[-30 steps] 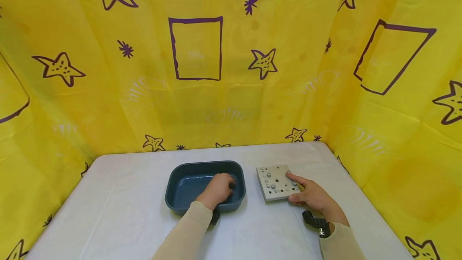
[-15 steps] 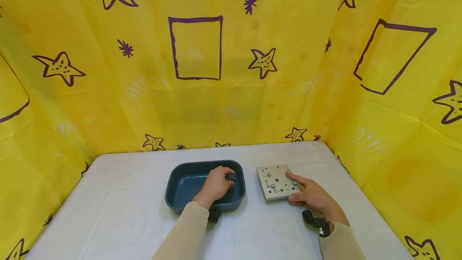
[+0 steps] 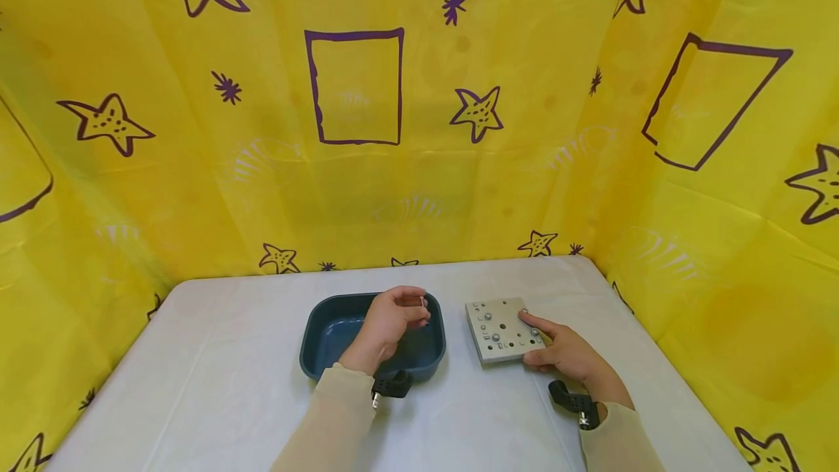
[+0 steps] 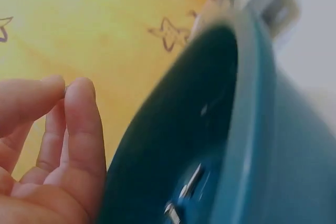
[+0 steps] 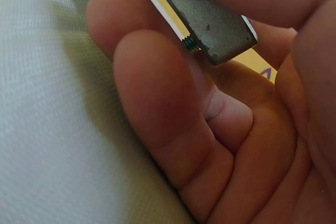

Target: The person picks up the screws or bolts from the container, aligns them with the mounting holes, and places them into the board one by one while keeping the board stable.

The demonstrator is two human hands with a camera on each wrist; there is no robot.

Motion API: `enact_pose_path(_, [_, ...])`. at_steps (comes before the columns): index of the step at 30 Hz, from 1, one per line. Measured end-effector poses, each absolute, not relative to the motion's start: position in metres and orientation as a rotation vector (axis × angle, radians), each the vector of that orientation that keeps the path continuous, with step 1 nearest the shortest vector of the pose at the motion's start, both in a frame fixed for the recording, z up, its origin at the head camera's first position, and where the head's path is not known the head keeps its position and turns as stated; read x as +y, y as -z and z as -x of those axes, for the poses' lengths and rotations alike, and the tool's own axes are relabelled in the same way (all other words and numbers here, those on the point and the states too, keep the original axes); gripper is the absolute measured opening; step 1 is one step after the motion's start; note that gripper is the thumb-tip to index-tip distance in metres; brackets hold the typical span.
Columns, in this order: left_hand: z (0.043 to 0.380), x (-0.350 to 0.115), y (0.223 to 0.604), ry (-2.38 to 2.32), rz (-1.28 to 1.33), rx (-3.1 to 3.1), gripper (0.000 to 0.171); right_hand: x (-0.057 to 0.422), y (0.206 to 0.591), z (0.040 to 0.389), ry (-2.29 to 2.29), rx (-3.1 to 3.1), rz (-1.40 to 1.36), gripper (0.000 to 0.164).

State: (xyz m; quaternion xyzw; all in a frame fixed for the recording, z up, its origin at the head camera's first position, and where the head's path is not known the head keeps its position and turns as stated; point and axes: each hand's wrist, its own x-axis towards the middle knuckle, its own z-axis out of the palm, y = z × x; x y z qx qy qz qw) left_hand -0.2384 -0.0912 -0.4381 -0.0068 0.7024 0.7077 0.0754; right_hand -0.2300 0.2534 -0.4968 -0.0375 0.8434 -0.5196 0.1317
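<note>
Above the right part of a dark blue bin, my left hand pinches a small silver screw between thumb and fingers. Most of the screw is hidden; only a tiny bit shows between the fingertips in the left wrist view. Loose metal screws lie on the bin's floor. To the right, a grey metal plate with holes and several seated bolts stands on the table, and my right hand grips its right edge. Threaded bolt ends poke out beneath the plate in the right wrist view.
A white cloth covers the table, with a narrow gap between bin and plate. Yellow curtains with purple drawings hang behind and at both sides. Each wrist wears a black camera mount.
My left hand has risen from inside the bin to above its rim, bringing the screw up in its fingertips. My right hand and the plate have stayed put.
</note>
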Motion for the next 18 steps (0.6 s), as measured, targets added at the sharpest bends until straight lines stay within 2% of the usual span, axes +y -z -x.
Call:
enact_pose_path(6, [0.241, -0.072, 0.44, -2.221, 0.027, 1.934, 0.023, 0.253, 0.498, 0.23, 1.505, 2.452, 0.095, 0.086])
enact_pose_path(18, [0.239, -0.025, 0.442, -1.942, -0.168, 2.218, 0.016, 0.256, 0.501, 0.231, 1.486, 2.475, 0.119, 0.087])
